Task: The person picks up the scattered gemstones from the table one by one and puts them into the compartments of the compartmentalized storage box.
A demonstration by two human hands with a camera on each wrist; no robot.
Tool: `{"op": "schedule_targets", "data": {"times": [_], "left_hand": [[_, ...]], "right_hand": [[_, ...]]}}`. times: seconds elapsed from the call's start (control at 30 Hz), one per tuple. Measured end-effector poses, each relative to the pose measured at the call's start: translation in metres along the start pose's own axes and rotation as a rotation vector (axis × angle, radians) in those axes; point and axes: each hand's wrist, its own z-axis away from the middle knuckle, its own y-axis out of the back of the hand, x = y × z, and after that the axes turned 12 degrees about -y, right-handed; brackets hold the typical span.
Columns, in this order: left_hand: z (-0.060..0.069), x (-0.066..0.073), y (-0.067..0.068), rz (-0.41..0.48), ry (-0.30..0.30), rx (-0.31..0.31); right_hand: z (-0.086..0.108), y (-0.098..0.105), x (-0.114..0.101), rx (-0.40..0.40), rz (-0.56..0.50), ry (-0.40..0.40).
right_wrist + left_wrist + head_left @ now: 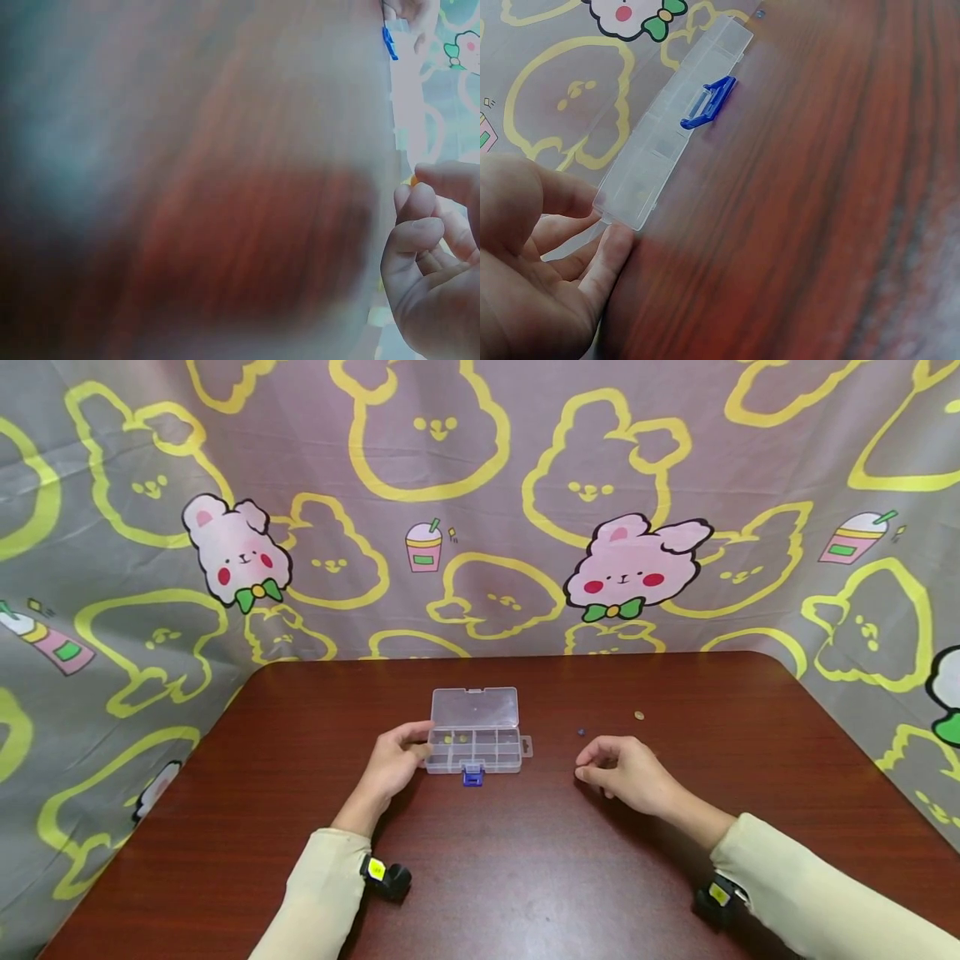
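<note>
A clear plastic compartment box (474, 769) lies on the table with its lid (475, 707) raised at the back and a blue latch (472, 777) at the front. Two small yellow pieces (447, 740) sit in its back-row compartments toward the left. My left hand (393, 764) holds the box's left end; in the left wrist view, thumb and fingers (570, 191) pinch its corner. To the right of the box, my right hand (626, 774) hovers low over the table. Between its thumb and forefinger a small orange-yellow piece (413, 180) shows, mostly covered by the fingertips.
On the brown wooden table (525, 868), a tiny blue piece (581, 732) lies just beyond my right hand. A small yellowish round piece (639, 716) lies farther back to its right. A patterned curtain (495, 527) hangs behind the table.
</note>
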Motion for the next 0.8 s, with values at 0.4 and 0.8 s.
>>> {"op": "schedule_targets", "data": {"times": [0.4, 0.8], "left_hand": [[0.001, 0.001, 0.0, 0.008, -0.01, 0.002], [0.001, 0.001, -0.001, 0.023, -0.019, 0.007]], "right_hand": [[-0.018, -0.012, -0.01, -0.003, -0.031, 0.005], [-0.037, -0.026, -0.031, 0.016, -0.034, 0.023]]}}
